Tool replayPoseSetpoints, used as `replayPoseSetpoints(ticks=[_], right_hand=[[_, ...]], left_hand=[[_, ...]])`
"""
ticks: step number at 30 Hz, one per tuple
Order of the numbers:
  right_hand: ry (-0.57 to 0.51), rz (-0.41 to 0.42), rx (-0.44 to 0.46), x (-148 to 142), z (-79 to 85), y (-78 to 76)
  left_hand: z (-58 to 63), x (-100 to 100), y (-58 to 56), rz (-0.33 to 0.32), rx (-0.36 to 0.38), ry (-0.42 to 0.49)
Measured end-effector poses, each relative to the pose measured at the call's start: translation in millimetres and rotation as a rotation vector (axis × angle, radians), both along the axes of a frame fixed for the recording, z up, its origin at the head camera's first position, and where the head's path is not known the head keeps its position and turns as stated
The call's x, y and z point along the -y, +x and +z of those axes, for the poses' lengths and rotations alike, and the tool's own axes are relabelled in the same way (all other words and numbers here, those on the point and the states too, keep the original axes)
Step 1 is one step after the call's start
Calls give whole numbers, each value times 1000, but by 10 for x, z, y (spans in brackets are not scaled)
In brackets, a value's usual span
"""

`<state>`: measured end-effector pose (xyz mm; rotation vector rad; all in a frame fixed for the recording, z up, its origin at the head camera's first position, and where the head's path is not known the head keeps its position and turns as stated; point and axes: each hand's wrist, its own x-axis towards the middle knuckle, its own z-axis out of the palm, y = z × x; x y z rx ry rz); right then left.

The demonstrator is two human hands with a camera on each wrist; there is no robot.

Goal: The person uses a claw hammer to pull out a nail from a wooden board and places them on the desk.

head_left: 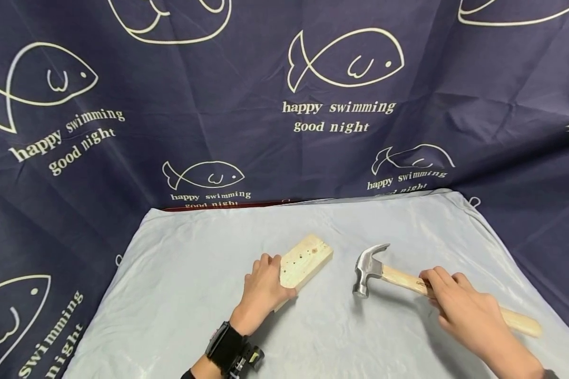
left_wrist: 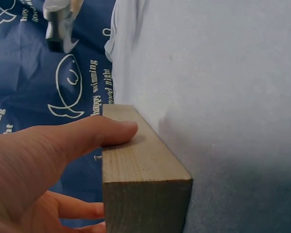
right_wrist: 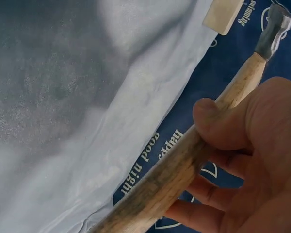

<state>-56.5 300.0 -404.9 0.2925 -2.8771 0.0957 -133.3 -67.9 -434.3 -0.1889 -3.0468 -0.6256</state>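
My left hand point(head_left: 262, 287) grips the near end of a pale wooden block point(head_left: 307, 261), whose upper face has several small dark holes or marks. In the left wrist view the thumb presses on one narrow side of the block point(left_wrist: 140, 160), the fingers partly hidden behind it. A small nail point(left_wrist: 98, 158) shows beside the block's edge there. Over on the right, my right hand point(head_left: 474, 310) holds a claw hammer point(head_left: 370, 266) by its wooden handle. The metal head points left, apart from the block. The right wrist view shows thumb and fingers around the handle point(right_wrist: 169, 179).
A pale grey cloth point(head_left: 194, 247) covers the table, with some wrinkles. Behind and beside it hangs a dark blue curtain point(head_left: 246, 105) printed with fish and lettering. A black strap with a small device point(head_left: 232, 350) is on the left wrist.
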Motion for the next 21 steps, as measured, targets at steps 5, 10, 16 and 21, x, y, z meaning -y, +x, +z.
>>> replayPoseSetpoints(ticks=[5, 10, 16, 21], right_hand=[[-20, 8, -27, 55, -16, -55], [-34, 0, -30, 84, -9, -73], [-33, 6, -62, 128, 4, -116], [-43, 38, -129, 188, 11, -140]], left_hand=[[-1, -12, -25, 5, -19, -12], [-17, -68, -74, 13, -27, -3], [24, -157, -73, 15, -18, 42], [189, -298, 16, -44, -91, 178]])
